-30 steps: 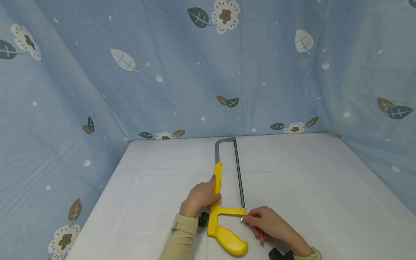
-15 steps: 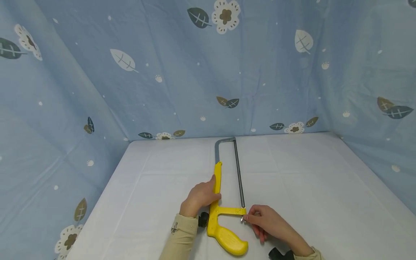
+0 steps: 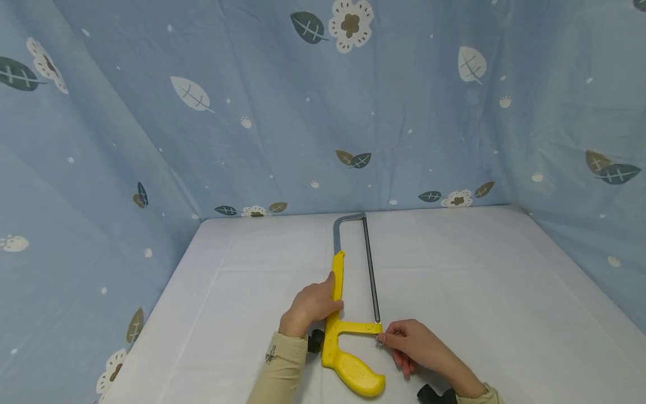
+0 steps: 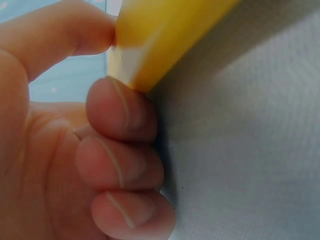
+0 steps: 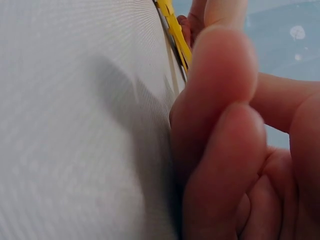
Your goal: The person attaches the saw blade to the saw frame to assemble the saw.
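A hacksaw (image 3: pixel 358 376) with a yellow handle and grey front frame lies on the white-covered table, its blade (image 3: pixel 371 269) to the right and its handle toward me. My left hand (image 3: pixel 310 303) grips the yellow frame bar, thumb on one side; the left wrist view shows its curled fingertips (image 4: pixel 122 112) against the yellow bar (image 4: pixel 175 35). At the near end of the blade, my right hand (image 3: pixel 414 345) pinches a small metal wing nut (image 3: pixel 380 340), partly covered by the fingers. Seen from the right wrist, curled fingers (image 5: pixel 225 65) hide the nut, with the yellow saw beyond.
White cloth covers the table (image 3: pixel 242 314) on both sides of the saw. A blue patterned curtain (image 3: pixel 282 140) rises along the back and both sides. Dark wrist devices sit by each wrist, the right one (image 3: pixel 434 394) near the front edge.
The wing nut shows at a different angle, turned between my right fingers. The saw and my left hand stay in place. The curtain at the left has shifted slightly.
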A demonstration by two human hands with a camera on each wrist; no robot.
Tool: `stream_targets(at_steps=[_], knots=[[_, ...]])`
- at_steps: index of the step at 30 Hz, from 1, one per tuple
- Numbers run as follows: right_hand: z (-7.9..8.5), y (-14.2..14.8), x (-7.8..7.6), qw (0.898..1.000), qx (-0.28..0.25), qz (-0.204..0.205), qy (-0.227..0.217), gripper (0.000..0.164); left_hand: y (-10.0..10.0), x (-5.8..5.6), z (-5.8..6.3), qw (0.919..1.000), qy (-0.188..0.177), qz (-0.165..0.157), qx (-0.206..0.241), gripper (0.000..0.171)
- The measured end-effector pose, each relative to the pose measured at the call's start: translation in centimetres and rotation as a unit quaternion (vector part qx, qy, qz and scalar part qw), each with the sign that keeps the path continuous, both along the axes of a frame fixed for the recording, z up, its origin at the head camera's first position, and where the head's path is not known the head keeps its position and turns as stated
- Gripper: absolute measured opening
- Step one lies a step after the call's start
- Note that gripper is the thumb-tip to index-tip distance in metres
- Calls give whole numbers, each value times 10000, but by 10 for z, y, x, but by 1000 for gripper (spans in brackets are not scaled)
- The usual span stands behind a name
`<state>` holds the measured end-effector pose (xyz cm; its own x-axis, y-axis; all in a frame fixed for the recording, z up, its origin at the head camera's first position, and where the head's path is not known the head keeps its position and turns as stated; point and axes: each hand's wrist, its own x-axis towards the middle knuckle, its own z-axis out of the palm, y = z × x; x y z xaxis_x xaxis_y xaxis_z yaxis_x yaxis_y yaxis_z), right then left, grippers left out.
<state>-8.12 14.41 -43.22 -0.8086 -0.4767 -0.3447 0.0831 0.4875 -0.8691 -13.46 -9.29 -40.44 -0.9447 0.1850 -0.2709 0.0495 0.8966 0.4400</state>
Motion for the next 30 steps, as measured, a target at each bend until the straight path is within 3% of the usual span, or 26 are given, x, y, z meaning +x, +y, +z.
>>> stream_targets(at_steps=[18, 30], knots=[[2, -3, 0, 9998, 166, 91, 59, 36, 0, -1, 0, 10000, -39, 39, -70, 74], [1, 0, -1, 9999, -51, 106, 18, 32, 0, 0, 2, 10000, 4, 0, 18, 74]])
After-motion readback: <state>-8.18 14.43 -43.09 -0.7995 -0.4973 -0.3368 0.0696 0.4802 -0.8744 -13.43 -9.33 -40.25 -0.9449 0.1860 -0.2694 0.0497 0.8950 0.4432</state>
